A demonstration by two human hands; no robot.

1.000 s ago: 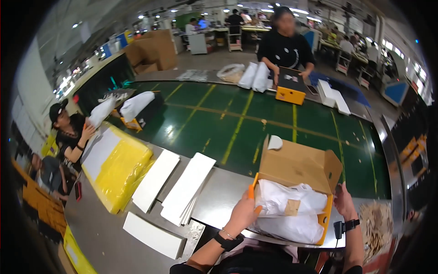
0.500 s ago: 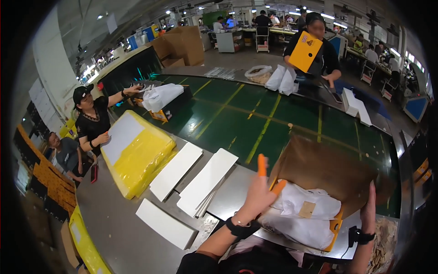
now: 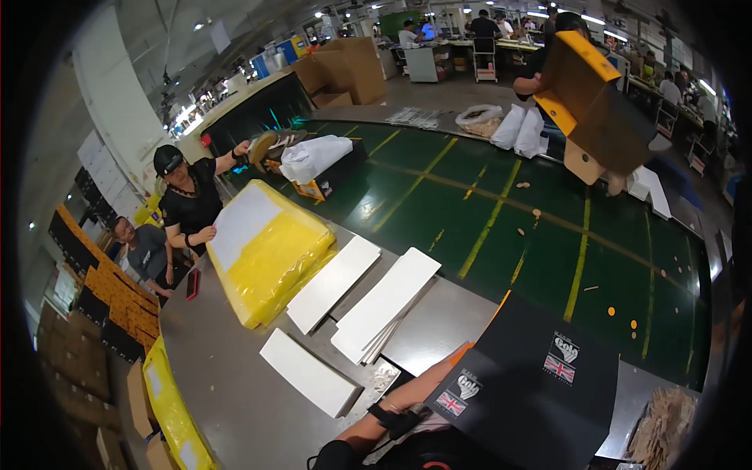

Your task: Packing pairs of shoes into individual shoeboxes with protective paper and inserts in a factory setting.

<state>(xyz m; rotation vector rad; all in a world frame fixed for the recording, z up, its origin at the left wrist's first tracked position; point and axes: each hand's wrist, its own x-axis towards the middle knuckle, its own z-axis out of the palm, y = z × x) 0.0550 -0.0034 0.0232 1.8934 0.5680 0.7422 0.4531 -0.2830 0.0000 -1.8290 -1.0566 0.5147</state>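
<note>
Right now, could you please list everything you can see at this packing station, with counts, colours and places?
Black cardboard box lid: one, black with orange edge, nearest, over the steel table.
Flat white card sheets: three stacks, white, on the steel table.
Yellow plastic-wrapped bundle: one, yellow with a white top, table's left end.
Green conveyor belt: one, dark green with yellow lines, beyond the table.
Open box with white wrapping: one, black and orange, far left on the belt.
Orange and brown box: one, held up by a far co-worker.
Co-workers in black: two, left.
Left forearm: one, black wrist strap, under the lid; both hands hidden.
</note>
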